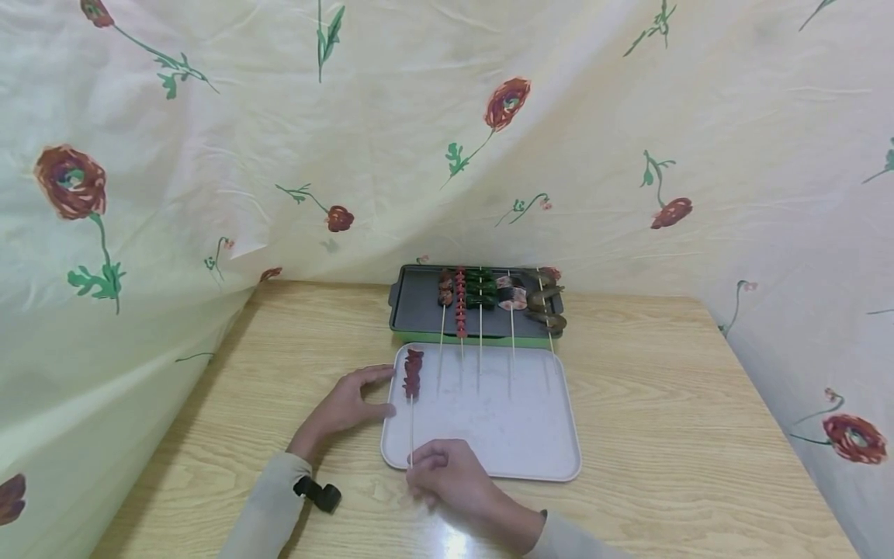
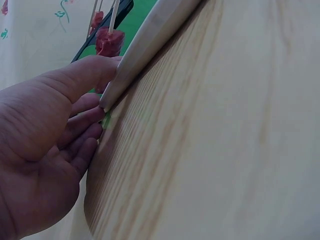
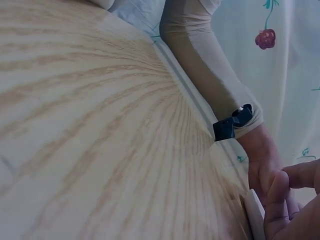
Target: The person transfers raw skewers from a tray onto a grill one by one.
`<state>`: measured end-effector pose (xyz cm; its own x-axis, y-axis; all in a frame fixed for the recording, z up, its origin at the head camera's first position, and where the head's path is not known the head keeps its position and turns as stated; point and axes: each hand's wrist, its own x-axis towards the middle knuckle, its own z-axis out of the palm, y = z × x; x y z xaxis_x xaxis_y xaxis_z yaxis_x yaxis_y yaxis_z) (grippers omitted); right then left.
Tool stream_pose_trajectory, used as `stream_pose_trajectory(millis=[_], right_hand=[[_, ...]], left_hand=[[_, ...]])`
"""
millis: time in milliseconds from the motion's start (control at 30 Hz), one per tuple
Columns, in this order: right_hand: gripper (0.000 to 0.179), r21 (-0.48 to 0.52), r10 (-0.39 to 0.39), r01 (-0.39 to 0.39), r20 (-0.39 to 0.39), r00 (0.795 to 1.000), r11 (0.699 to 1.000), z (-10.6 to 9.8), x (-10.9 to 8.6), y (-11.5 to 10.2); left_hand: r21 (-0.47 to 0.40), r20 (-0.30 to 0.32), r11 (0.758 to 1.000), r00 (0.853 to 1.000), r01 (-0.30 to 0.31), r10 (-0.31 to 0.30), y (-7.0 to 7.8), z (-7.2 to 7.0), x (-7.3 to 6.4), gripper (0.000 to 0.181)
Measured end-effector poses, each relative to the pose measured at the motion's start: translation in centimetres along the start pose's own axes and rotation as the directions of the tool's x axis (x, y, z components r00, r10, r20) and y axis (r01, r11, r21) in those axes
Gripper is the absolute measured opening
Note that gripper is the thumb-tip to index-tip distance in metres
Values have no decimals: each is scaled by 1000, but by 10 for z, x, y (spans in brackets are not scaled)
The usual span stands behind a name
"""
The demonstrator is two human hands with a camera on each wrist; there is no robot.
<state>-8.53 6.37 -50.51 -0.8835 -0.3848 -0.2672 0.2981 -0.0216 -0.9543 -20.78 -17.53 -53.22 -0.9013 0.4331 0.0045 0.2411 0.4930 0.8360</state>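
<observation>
A skewer of dark red meat pieces (image 1: pixel 413 373) lies along the left side of a white tray (image 1: pixel 489 435). Its bare stick points toward the person, and my right hand (image 1: pixel 450 475) pinches the near end between thumb and fingers. In the right wrist view only part of that right hand (image 3: pixel 295 210) shows, and the stick cannot be made out. At the tray's left edge, my left hand (image 1: pixel 352 400) touches the rim with thumb and fingers apart. The left wrist view shows the thumb over the rim, its tip hidden, and the other fingers of the left hand (image 2: pixel 45 120) loosely bent.
Behind the tray stands a dark grill plate (image 1: pixel 419 303) with a green base. Several skewers lie on it, including green peppers (image 1: pixel 480 287) and fish-like slices (image 1: pixel 511 293), their sticks reaching over the tray. A flowered cloth (image 1: pixel 391 140) hangs around the wooden table (image 1: pixel 663 388).
</observation>
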Motion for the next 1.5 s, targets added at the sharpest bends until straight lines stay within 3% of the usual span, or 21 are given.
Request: stream_pose_trajectory(millis=[233, 400, 633, 933, 1233, 1500], right_hand=[[19, -94, -27, 27, -4, 1000, 995, -3, -4, 3], [18, -202, -89, 88, 5, 996, 975, -4, -9, 0], [16, -269, -153, 159, 42, 987, 950, -4, -16, -8], [18, -351, -223, 232, 67, 973, 907, -7, -16, -27], [20, -421, -255, 254, 56, 965, 871, -13, -8, -51], [21, -384, -239, 229, 22, 971, 895, -23, 8, -71]], left_hand=[[8, 4, 1000, 1000, 20, -20, 0, 1, 1, 67], [0, 4, 999, 999, 33, -33, 0, 1, 1, 66], [3, 3, 1000, 1000, 25, -25, 0, 0, 1, 66], [16, -2, 1000, 1000, 18, -18, 0, 0, 1, 66], [21, 1, 999, 1000, 26, -26, 2, -1, 2, 66], [2, 8, 999, 999, 46, -46, 1, -1, 2, 67]])
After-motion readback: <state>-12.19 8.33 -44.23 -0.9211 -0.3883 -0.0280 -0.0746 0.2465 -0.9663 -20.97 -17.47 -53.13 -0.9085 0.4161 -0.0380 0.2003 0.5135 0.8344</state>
